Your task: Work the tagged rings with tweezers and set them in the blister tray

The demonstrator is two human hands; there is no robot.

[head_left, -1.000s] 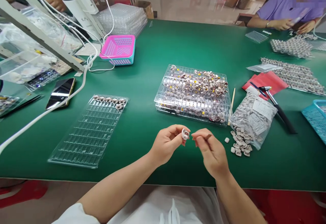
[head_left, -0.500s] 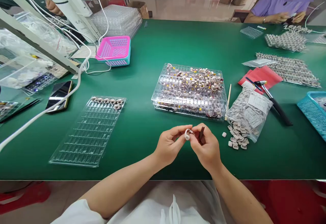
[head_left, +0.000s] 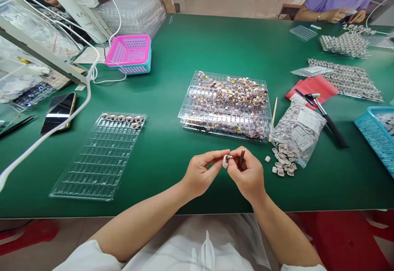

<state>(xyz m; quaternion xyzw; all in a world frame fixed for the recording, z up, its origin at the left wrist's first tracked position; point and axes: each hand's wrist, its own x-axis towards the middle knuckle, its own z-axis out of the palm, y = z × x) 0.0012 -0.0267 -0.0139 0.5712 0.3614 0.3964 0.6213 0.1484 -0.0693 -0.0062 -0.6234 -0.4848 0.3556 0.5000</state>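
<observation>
A small white ring-like part (head_left: 225,161) is hanging just above the worktop (head_left: 172,86), near the middle of its near edge, between the person's two hands. Its curved white side is facing the left end of the worktop and its other side is turning toward the right hand; the part is too small and too covered for its long axis to be told.

The left hand (head_left: 199,174) is pinching the part's left side between thumb and fingertips, with a gap showing between thumb and forefinger. The right hand (head_left: 248,174) is closing its thumb and forefinger on the right side, and its curled fingers are also holding a dark brown strip (head_left: 241,158), whose long axis is running nearly straight toward the far edge, tipping slightly right.

Beyond the hands, a stack of clear trays (head_left: 223,111) full of small parts is lying with its long sides roughly along the near edge. Toward the near left corner, a clear tray (head_left: 89,166) is slanting, its far end carrying a few pieces. Right of the hands, loose pale caps (head_left: 285,162) are spilling beside a clear bag (head_left: 297,129), and a black-handled tool (head_left: 335,131) is pointing its handle toward the near right corner.
</observation>
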